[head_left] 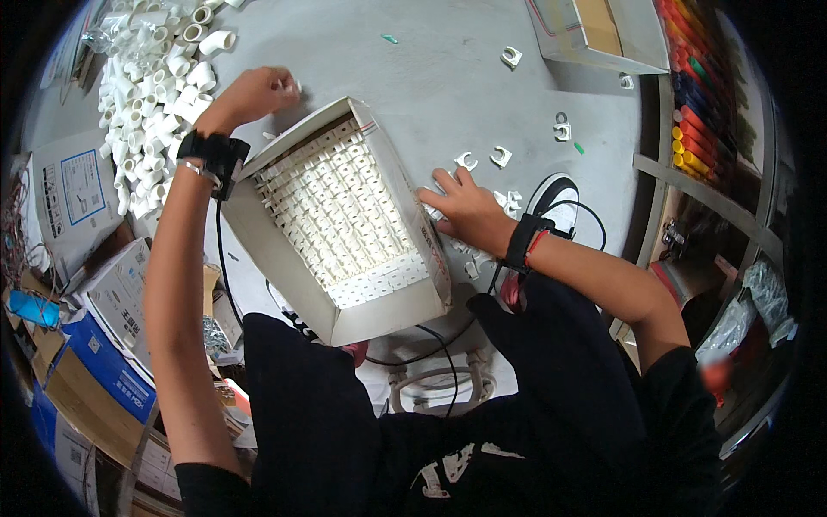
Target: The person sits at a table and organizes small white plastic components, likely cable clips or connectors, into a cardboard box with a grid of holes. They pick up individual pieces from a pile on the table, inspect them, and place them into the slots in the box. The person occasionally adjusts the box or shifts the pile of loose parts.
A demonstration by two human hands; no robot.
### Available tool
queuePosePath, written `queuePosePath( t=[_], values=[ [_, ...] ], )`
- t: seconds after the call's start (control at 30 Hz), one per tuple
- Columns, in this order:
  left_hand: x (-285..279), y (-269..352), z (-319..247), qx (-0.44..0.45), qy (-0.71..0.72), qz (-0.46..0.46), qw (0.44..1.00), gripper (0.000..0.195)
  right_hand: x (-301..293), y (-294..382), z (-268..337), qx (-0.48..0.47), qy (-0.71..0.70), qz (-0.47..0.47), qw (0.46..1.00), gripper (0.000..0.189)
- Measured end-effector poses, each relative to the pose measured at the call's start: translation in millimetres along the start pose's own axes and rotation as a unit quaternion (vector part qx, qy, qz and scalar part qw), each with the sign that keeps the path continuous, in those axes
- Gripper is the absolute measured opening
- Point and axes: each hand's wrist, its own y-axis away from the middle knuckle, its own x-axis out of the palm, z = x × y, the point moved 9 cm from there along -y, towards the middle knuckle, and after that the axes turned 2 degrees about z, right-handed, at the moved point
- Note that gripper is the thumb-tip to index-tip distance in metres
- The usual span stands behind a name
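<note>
An open cardboard box stands tilted before me, filled with tight rows of white plastic pipe clips. Beyond its far left corner, my left hand is raised with curled fingers. A small white piece is at its fingertips, too blurred to name. Along the box's right side, my right hand reaches down over loose white pipe clips, fingers spread. Some white plastic shows between its thumb and fingers; whether it is gripped cannot be told.
White pipe elbows and other fittings are heaped at left. Single clips lie scattered on the grey floor. Another carton stands at top right, beside a metal shelf. Boxes crowd the left; a black cable hangs from my left wrist.
</note>
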Motion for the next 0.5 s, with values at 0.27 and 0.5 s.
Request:
queuePosePath(
  t=[0.27, 0.5],
  values=[
    [-18.3, 78.3, -153.6, 0.220, 0.183, -0.251, 0.925, 0.019, -22.8, -6.6, -36.3, 0.096, -0.168, -0.038, 0.980, 0.049],
    [70.3, 76.8, -203.1, 0.210, 0.113, -0.135, 0.962, 0.014, -30.7, -2.5, -72.2, 0.218, -0.487, -0.123, 0.837, 0.049]
  ],
)
